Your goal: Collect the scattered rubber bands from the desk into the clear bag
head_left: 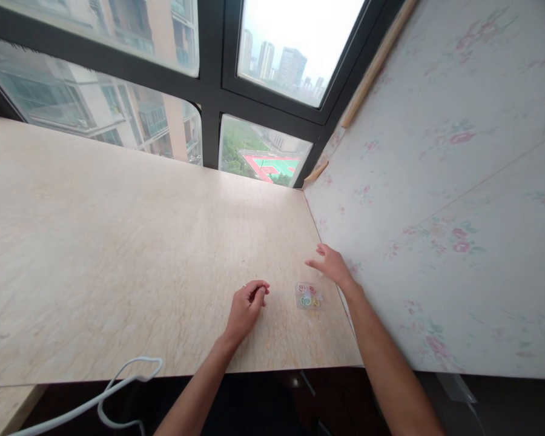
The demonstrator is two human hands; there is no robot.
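A small clear plastic box (pixel 308 297) with compartments lies on the marble-patterned counter (pixel 131 260) near the wall. Small coloured rings, like elastic bands, show in it in pale pink, red, mint green and yellow. To the left of the box my left hand (pixel 246 307) is above the counter, its fingers curled in and the thumb close to the forefinger; what it holds, if anything, is hidden. My right hand (pixel 332 265) is just beyond the box, beside the wall, with thumb and fingers apart and nothing visible between them.
A flower-patterned wall (pixel 436 200) bounds the counter on the right. Dark-framed windows (pixel 211 85) rise along its far edge. A white cable (pixel 82 409) loops over the front edge at the left. Peeling wallpaper (pixel 317 174) hangs at the far corner.
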